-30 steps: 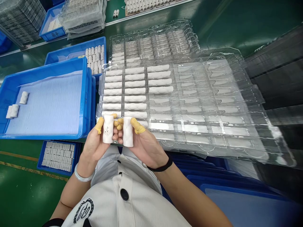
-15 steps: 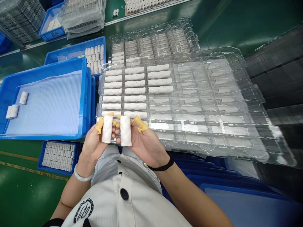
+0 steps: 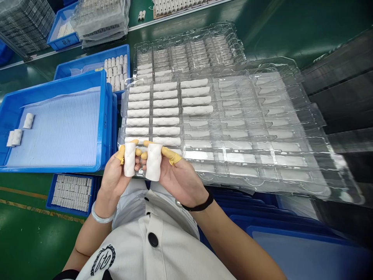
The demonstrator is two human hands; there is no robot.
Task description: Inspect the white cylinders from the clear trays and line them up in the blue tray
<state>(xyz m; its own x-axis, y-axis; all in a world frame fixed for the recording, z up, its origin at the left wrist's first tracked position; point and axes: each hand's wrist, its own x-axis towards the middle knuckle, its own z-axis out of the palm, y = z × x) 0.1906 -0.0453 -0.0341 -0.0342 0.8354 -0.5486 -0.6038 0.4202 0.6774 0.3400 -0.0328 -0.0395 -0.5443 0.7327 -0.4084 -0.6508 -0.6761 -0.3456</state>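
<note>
My left hand (image 3: 115, 171) is closed around a short white cylinder (image 3: 129, 160) with a wavy surface. A second white cylinder (image 3: 153, 162) of the same kind is gripped in my right hand (image 3: 179, 175). Both pieces stand nearly upright side by side, with a narrow gap between them. Yellow finger cots cover several fingertips. Just beyond my hands lies a clear plastic tray (image 3: 201, 144), whose left columns hold rows of white cylinders. In the blue bin (image 3: 100, 116) at the left, three loose white cylinders lie on a ribbed white liner (image 3: 61, 128).
Another clear tray (image 3: 237, 42), partly filled, sits behind the first. A blue bin (image 3: 84, 60) with white cylinders stands at the back left. Below, a smaller blue crate (image 3: 92, 194) holds packed cylinders. Blue trays (image 3: 291, 233) are at the lower right, near a dark stack (image 3: 346, 89).
Both hands keep their cylinders and shift very slightly left. The right cylinder has turned and tilted a little, and my right thumb now lies across its side.
</note>
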